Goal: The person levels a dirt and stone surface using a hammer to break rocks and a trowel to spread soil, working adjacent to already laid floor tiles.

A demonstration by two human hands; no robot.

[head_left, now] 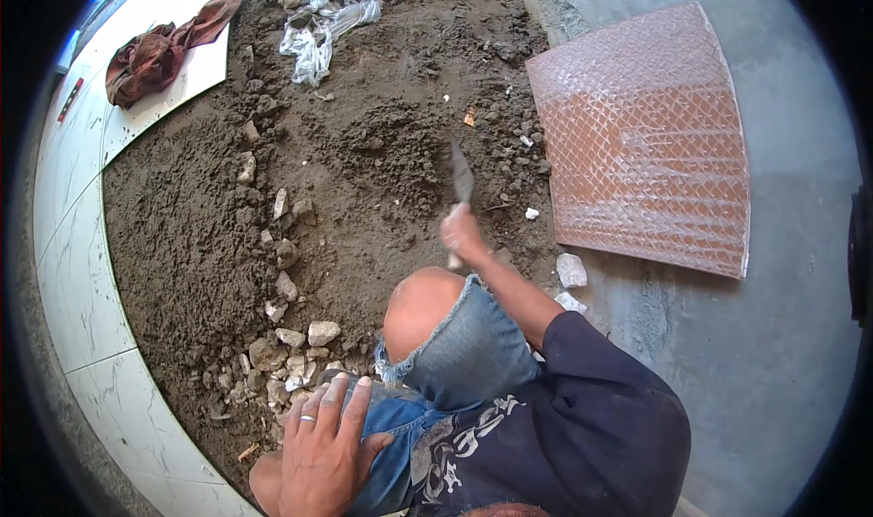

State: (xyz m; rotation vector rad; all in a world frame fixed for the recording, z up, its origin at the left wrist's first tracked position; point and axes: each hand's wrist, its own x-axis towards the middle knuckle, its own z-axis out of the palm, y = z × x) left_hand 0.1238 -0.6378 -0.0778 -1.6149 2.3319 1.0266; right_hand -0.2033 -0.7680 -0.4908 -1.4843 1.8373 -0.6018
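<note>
My right hand [465,233] is closed around the handle of a trowel [463,179], whose metal blade points away from me and looks a little blurred. The blade is at the right edge of a loose mound of damp grey mortar or soil [391,149]. My left hand [320,453], with a ring on one finger, lies flat on my left leg, fingers stretched out and holding nothing. Between the hands is my bent right knee [423,308], bare through torn jeans.
White marbled tiles [77,308] border the mix on the left, with a dark red cloth [150,62] on them. Stones [286,285] run along the bed. A ridged brown tile [646,144] lies face down at right on grey floor. A clear plastic bag [318,40] sits at the far end.
</note>
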